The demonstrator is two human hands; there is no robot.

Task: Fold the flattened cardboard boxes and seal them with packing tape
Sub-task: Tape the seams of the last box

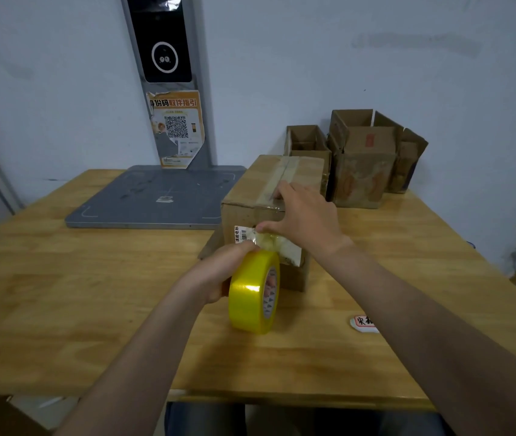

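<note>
A closed cardboard box stands on the wooden table, with a strip of tape running along its top seam and down its near face. My left hand grips a yellow roll of packing tape just in front of the box, and the tape stretches from the roll up to the box. My right hand rests on the box's near top edge. Its thumb presses the tape against the front face beside a white barcode label, and its fingers lie over the taped seam.
A grey scanner base plate with an upright post lies at the back left of the table. Three open cardboard boxes stand against the wall at the back right. A small white sticker lies near the table's front right.
</note>
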